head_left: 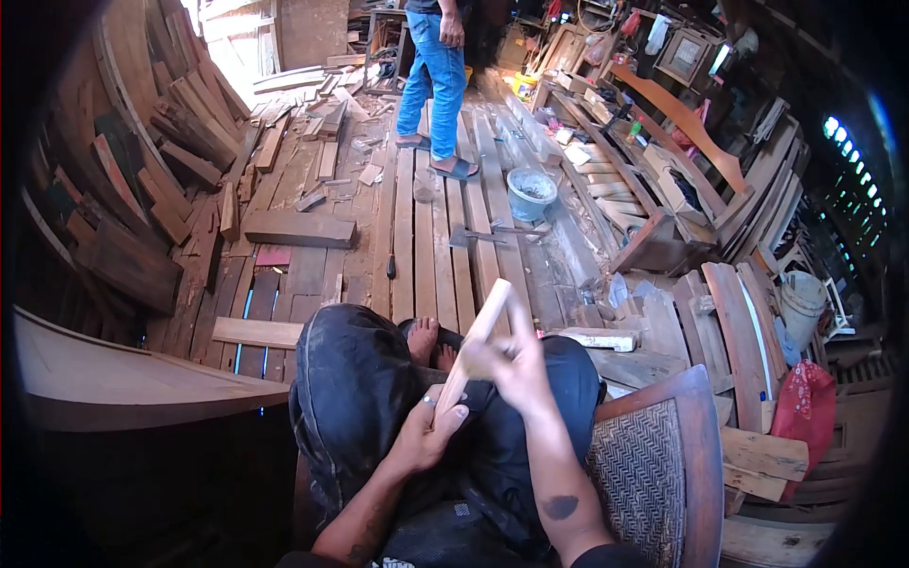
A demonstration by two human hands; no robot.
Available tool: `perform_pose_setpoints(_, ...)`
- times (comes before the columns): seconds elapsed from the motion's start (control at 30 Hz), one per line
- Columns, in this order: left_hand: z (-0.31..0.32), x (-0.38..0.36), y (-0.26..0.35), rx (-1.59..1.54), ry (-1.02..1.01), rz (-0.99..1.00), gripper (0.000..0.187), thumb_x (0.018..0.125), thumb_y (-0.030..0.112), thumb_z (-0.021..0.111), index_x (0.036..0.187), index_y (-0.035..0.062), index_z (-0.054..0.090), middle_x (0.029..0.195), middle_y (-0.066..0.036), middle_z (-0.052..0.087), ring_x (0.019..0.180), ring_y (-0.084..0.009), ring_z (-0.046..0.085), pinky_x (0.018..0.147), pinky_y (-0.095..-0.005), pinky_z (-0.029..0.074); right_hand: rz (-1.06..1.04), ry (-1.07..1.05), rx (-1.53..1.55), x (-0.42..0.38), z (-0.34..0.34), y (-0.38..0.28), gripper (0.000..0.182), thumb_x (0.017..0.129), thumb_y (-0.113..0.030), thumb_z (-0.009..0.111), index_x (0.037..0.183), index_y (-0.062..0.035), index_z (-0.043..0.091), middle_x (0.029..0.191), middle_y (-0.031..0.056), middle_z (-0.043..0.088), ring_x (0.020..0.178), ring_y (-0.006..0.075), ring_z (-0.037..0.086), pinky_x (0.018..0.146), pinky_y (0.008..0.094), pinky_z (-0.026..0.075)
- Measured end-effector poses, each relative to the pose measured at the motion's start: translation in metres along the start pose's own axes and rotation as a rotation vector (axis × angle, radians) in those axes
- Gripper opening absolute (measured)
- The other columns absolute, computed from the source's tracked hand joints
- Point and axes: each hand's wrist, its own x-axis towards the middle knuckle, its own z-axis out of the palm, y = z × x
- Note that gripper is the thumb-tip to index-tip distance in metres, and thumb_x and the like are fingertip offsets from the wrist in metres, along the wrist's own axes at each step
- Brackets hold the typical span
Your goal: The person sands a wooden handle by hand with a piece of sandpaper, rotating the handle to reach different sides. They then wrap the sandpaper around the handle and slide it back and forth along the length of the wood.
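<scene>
A pale wooden strip (486, 322) slants up and away from my lap between my knees. My left hand (424, 437) is closed around its lower end, thumb on top, with a ring on one finger. Against the middle of the strip is my right hand (518, 371), its fingers curled and blurred by motion. Whatever lies between those fingers and the wood is too smeared to make out. Both forearms rest above my dark trousers (346, 379).
Beside me on the right is a woven chair (639, 469). A person in blue jeans (434, 80) stands ahead, near a grey bucket (531, 194). A hammer (464, 237), a screwdriver (391, 267) and a thick block (299, 228) lie on the slatted floor (402, 204). Boards lean along the left.
</scene>
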Motion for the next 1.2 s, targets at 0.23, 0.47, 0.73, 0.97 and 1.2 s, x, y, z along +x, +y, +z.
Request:
perform_pose_setpoints(0.23, -0.002, -0.001, 0.006, -0.028, -0.075, -0.055, 0.028, 0.102, 0.025, 0.069, 0.12, 0.0028, 0.066, 0.095, 0.001, 0.061, 0.086, -0.0073, 0.054, 0.08, -0.0256, 0.046, -0.002, -0.05, -0.048, -0.006, 0.001, -0.002, 0.083, 0.096, -0.008, 0.075, 0.164, -0.0016, 0.027, 0.137, 0.0121, 0.062, 0.097, 0.0091, 0.064, 0.087, 0.0271, 0.054)
perform_pose_setpoints(0.47, -0.01, -0.005, 0.018, -0.13, -0.271, -0.235, 0.034, 0.104, 0.026, 0.066, 0.131, 0.0044, 0.064, 0.076, 0.008, 0.052, 0.062, -0.0028, 0.044, 0.056, -0.0227, 0.035, -0.129, 0.095, 0.009, 0.009, -0.009, -0.017, 0.049, 0.099, -0.009, 0.072, 0.144, -0.0035, 0.056, 0.101, 0.0008, 0.07, 0.096, 0.0075, 0.066, 0.081, 0.0275, 0.055)
perform_pose_setpoints(0.73, -0.01, 0.001, 0.021, -0.204, -0.494, -0.333, 0.042, 0.108, 0.028, 0.059, 0.142, 0.0038, 0.056, 0.071, 0.006, 0.05, 0.058, -0.0047, 0.045, 0.054, -0.0239, 0.037, -0.048, 0.243, 0.202, 0.01, -0.04, -0.011, 0.009, 0.1, -0.013, 0.071, 0.097, -0.0055, 0.067, 0.084, -0.003, 0.066, 0.074, 0.005, 0.061, 0.069, 0.0235, 0.049)
perform_pose_setpoints(0.97, 0.0, -0.003, 0.006, -0.109, -0.322, -0.292, 0.046, 0.113, 0.033, 0.048, 0.149, 0.0036, 0.051, 0.073, 0.002, 0.054, 0.058, -0.0079, 0.052, 0.057, -0.0241, 0.045, 0.004, 0.164, 0.064, -0.006, -0.025, -0.003, 0.012, 0.099, -0.012, 0.075, 0.1, -0.0035, 0.066, 0.082, -0.0039, 0.065, 0.075, 0.0025, 0.059, 0.068, 0.021, 0.047)
perform_pose_setpoints(1.2, -0.006, 0.0, 0.01, -0.121, -0.176, -0.255, 0.047, 0.115, 0.039, 0.037, 0.139, 0.0038, 0.057, 0.069, 0.0, 0.055, 0.049, -0.0103, 0.051, 0.048, -0.0264, 0.043, 0.055, -0.058, -0.057, -0.01, -0.007, 0.004, 0.049, 0.095, -0.008, 0.079, 0.138, -0.0017, 0.057, 0.107, 0.0007, 0.067, 0.101, 0.0086, 0.065, 0.09, 0.0265, 0.052)
